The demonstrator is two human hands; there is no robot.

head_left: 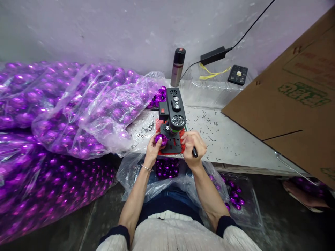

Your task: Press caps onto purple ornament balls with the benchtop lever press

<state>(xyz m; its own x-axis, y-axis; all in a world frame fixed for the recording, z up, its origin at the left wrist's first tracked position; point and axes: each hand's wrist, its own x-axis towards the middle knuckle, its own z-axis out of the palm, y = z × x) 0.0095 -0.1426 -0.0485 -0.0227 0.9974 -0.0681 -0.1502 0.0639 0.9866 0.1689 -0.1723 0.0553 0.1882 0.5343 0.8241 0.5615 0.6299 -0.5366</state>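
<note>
My left hand is closed around a shiny purple faceted ball, at the left side of the base of a small black bench drill press. To the right of that machine, my right hand is curled in a grip. A black rounded handle sticks out from under its fingers; where the handle joins is hidden. The press stands on a red mat near the table's front edge. Its red switch faces up.
Large clear bags of purple balls fill the left. Behind the press stand a spray can and a black power adapter. A cardboard box leans in from the right. Dark shavings dot the white table. More balls lie in plastic below.
</note>
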